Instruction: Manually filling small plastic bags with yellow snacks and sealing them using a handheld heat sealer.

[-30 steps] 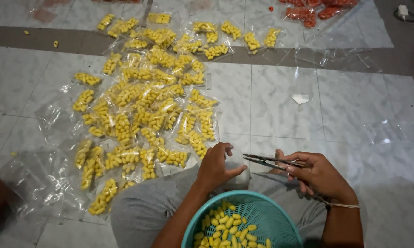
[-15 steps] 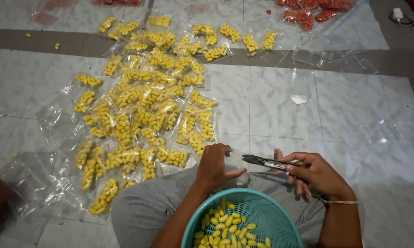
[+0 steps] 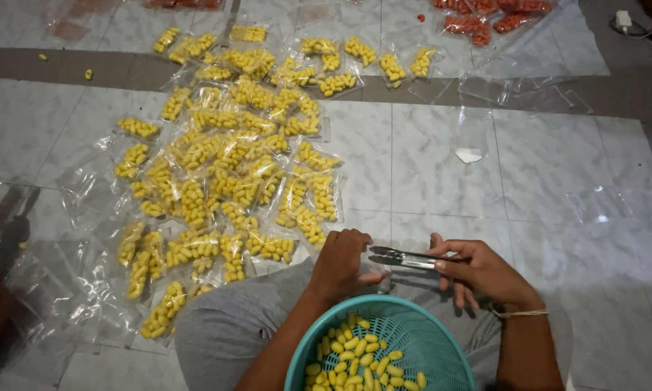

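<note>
Your right hand [image 3: 485, 271] has its fingers clamped on metal tongs [image 3: 405, 258], tips pointing toward your left hand [image 3: 344, 262], whose fingers curl together just above the teal basket [image 3: 413, 322] of yellow capsules [image 3: 362, 358]. Filled clear bags [image 3: 225, 166] cover the floor [image 3: 557, 181] ahead.

The teal basket [image 3: 384, 318] is cut off by the bottom edge.
</note>
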